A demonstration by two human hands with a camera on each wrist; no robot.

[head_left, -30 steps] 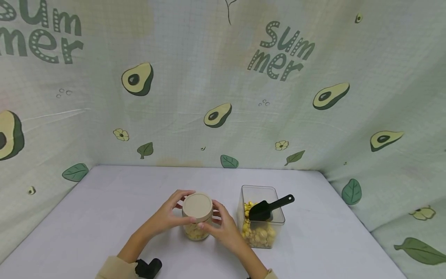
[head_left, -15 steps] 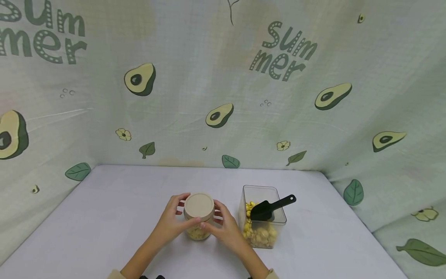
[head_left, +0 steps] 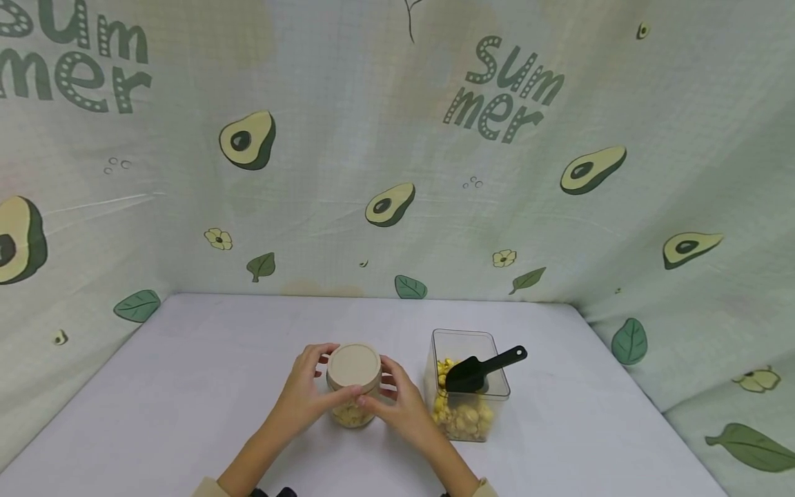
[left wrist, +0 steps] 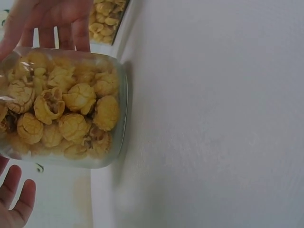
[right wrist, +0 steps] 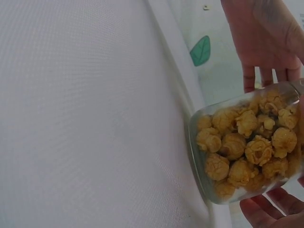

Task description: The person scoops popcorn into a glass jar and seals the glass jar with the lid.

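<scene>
A clear jar of caramel popcorn stands upright on the table, capped by a round beige lid. My left hand curls round the lid from the left, its thumb along the front edge. From the right, my right hand holds the lid's side, its thumb meeting the left thumb at the front. The far fingertips are partly hidden behind the lid. Popcorn fills the jar's visible body in the right wrist view, where the jar's glass base is close against the white surface.
Right of the jar stands a clear square container with popcorn inside. A black scoop leans in it, its handle jutting past the right rim. A white-covered table meets a hanging cloth printed with avocados and leaves.
My left hand has turned round the lid, its thumb sliding right along the front edge and its wrist straightening. The right hand and the jar have stayed nearly in place.
</scene>
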